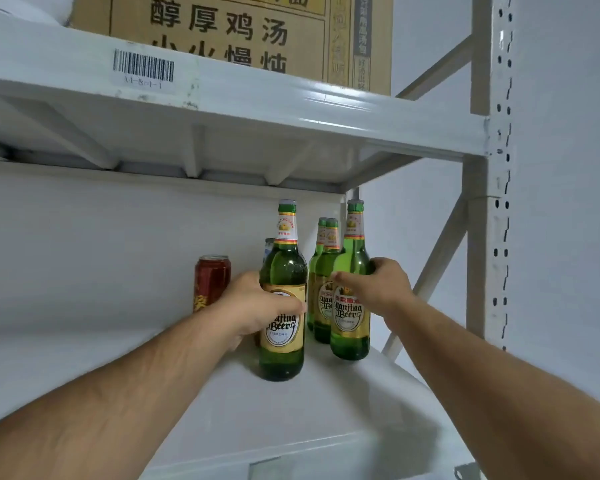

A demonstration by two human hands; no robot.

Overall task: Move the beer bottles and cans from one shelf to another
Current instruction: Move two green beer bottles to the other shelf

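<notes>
Both my hands are on bottles on the white shelf (pixel 326 410). My left hand (pixel 257 306) wraps the label of the nearest green beer bottle (pixel 284 271), upright near the shelf's front edge. My right hand (pixel 378 285) grips the second green bottle (pixel 352 327) at its shoulder, thumb across the front; it stands upright toward the right edge. Two more green bottles (pixel 323 271) stand just behind, between the held pair. A red can (pixel 211 271) sits left of them, toward the back wall, with a blue-topped can (pixel 268 245) mostly hidden behind the nearest bottle. Cardboard box (pixel 243 32) sits on the upper shelf (pixel 257 109), barcode sticker (pixel 143 67) on that shelf's front edge.
</notes>
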